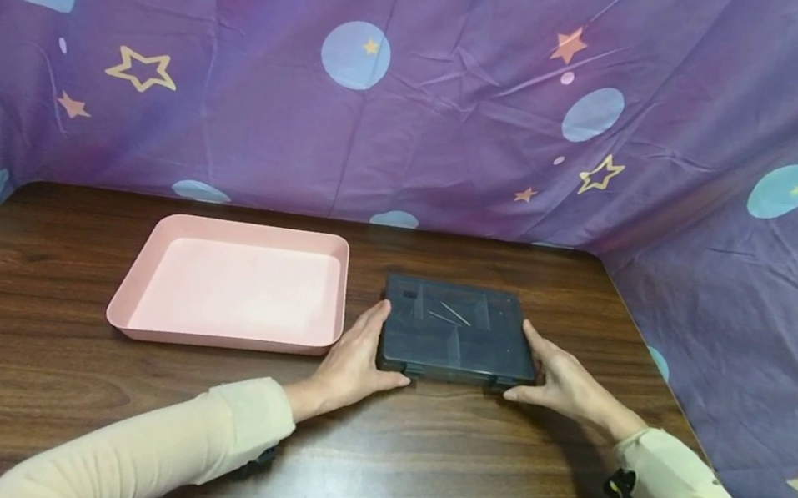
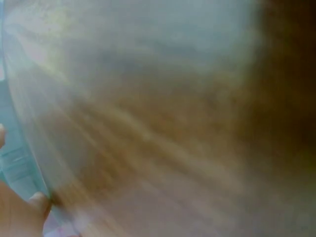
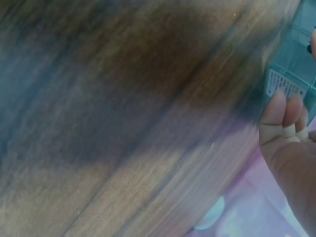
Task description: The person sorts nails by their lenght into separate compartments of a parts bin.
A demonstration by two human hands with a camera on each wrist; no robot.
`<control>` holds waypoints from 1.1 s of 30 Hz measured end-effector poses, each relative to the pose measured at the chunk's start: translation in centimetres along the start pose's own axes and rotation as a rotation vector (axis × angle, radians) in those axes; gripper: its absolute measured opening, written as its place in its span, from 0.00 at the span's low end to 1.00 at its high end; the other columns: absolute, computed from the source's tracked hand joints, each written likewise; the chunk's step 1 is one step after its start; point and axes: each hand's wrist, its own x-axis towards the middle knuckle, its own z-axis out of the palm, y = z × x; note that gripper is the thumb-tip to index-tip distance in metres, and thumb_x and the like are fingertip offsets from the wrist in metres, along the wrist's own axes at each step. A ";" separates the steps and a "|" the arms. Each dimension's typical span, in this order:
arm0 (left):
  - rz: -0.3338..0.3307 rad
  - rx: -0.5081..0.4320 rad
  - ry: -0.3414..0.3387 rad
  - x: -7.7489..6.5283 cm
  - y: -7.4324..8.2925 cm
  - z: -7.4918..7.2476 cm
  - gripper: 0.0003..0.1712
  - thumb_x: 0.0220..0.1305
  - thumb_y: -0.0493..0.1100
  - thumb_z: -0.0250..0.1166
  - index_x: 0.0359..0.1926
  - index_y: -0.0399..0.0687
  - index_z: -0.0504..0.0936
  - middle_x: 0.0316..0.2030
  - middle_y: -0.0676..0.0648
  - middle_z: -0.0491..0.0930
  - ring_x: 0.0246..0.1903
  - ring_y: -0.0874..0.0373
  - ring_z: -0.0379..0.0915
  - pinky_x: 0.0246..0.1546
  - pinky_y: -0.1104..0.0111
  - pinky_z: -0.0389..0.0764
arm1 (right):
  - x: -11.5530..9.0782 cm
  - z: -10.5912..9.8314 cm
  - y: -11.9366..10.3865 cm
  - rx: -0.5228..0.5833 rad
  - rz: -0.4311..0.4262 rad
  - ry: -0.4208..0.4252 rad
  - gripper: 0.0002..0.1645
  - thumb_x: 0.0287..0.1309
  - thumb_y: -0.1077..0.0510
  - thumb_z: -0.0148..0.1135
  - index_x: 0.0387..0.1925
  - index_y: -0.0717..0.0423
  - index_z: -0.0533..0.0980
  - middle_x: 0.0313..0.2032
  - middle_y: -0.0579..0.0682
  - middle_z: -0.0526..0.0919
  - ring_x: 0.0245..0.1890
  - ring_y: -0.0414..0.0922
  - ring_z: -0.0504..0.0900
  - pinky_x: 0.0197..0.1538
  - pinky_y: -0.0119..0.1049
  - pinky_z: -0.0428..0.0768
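A dark, see-through plastic storage case point(image 1: 477, 348) lies on the table right of the middle, its lid down and two latches along the near edge. Dividers and two thin, pale sticks show on or through its top. The left hand point(image 1: 352, 361) holds the case's left side, thumb at the front corner and fingers along the side. On the opposite side, the right hand point(image 1: 563, 382) grips it the same way. In the right wrist view, fingertips point(image 3: 275, 106) touch the case point(image 3: 291, 61) beside a white printed label point(image 3: 284, 83). The left wrist view is blurred.
A shallow pink tray point(image 1: 220, 341) stands left of the case, close by the left hand. Both rest on a dark wood-grain table point(image 1: 415, 470). Purple cloth point(image 1: 444, 137) with stars and planets hangs behind and along the sides.
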 end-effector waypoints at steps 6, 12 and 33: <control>-0.006 0.014 -0.003 0.0 0.1 -0.1 0.58 0.44 0.52 0.75 0.69 0.33 0.54 0.68 0.35 0.56 0.67 0.43 0.54 0.65 0.56 0.60 | 0.1 -0.1 0.0 -0.001 -0.027 0.006 0.62 0.39 0.58 0.76 0.64 0.81 0.48 0.46 0.68 0.78 0.33 0.31 0.78 0.36 0.29 0.79; -0.013 0.017 -0.014 0.1 0.2 -0.2 0.58 0.45 0.54 0.74 0.69 0.33 0.54 0.69 0.35 0.56 0.68 0.44 0.53 0.66 0.57 0.59 | 0.0 -0.3 0.1 0.045 -0.004 -0.022 0.59 0.45 0.57 0.73 0.66 0.79 0.46 0.50 0.72 0.76 0.39 0.35 0.80 0.40 0.28 0.79; -0.034 0.003 -0.021 0.1 0.5 -0.4 0.56 0.47 0.57 0.71 0.69 0.34 0.54 0.69 0.36 0.56 0.68 0.45 0.53 0.66 0.57 0.59 | 0.0 -0.5 -0.3 -0.017 0.024 0.003 0.58 0.45 0.53 0.73 0.66 0.78 0.50 0.49 0.69 0.79 0.37 0.39 0.80 0.36 0.29 0.78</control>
